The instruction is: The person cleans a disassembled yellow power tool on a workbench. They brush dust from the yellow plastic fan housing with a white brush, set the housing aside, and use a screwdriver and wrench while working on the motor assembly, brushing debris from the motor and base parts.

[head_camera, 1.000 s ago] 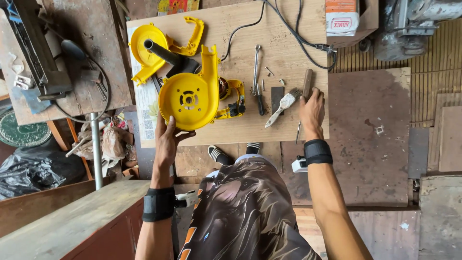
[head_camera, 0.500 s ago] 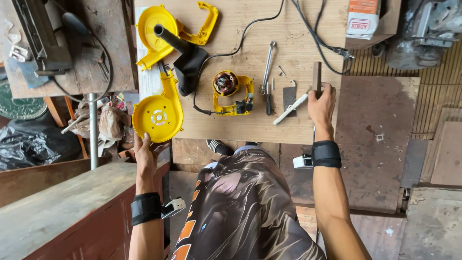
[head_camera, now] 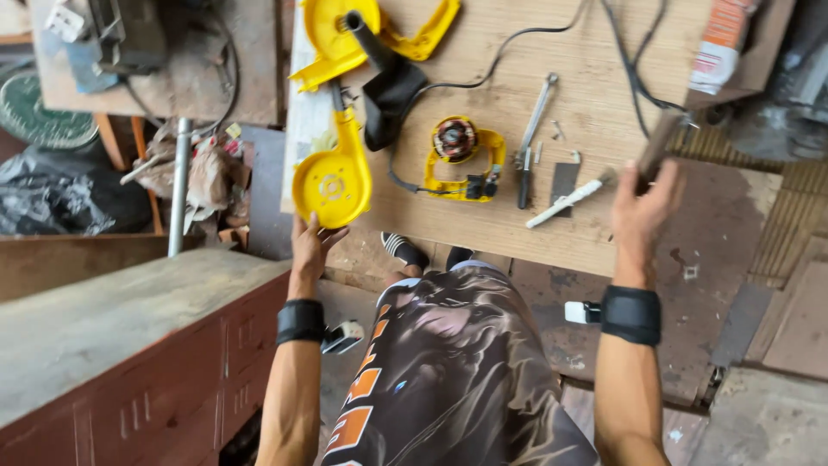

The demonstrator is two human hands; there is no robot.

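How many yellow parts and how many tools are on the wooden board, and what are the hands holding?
Yellow plastic parts: 3, namely the round housing held by the left hand, the upper housing and the motor frame.
Metal wrench: 1
White-handled tool: 1
Dark-handled tool in the right hand: 1
Total: 6

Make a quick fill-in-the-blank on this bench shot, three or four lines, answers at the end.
1. The left hand holds a round ____ plastic housing at the bench edge.
2. The right hand grips a dark tool handle, and just left of it lies a ____ brush.
3. The motor sits in a yellow frame on the ____ board.
4. Each wrist wears a ____ band.

Missing words: yellow; white; wooden; black
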